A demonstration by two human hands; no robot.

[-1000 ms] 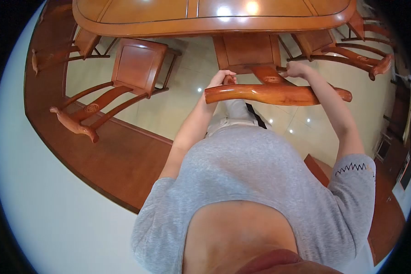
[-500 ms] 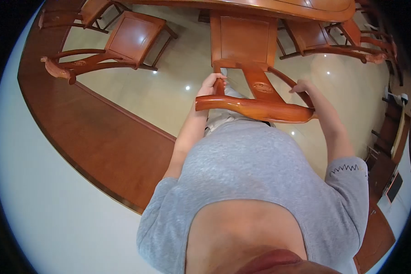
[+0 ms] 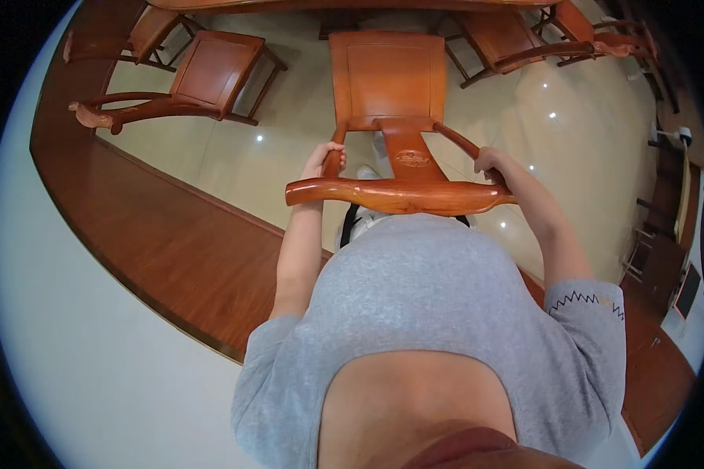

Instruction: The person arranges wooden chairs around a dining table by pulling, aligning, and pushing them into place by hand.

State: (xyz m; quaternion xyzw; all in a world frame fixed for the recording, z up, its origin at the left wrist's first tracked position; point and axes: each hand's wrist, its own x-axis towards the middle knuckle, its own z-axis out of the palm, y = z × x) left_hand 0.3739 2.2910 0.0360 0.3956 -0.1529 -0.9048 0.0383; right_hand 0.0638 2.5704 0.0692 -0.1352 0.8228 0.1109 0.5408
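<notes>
A reddish-brown wooden chair stands in front of my body, its curved top rail close to my waist and its seat pointing away from me. My left hand is wrapped around the left post of the backrest, just beyond the top rail. On the other side my right hand grips the right post. Between the two posts runs a back splat with a carved emblem. The chair's legs are hidden under the seat.
Another wooden chair stands to the left, with one more behind it. Chairs also stand at the right. The edge of a wooden table crosses the top. Wood panelling runs along the left wall, beside the shiny tiled floor.
The chair has come away from the table, leaving a gap of floor between seat and table edge. It and both hands have shifted left in view and turned slightly. The grip is unchanged.
</notes>
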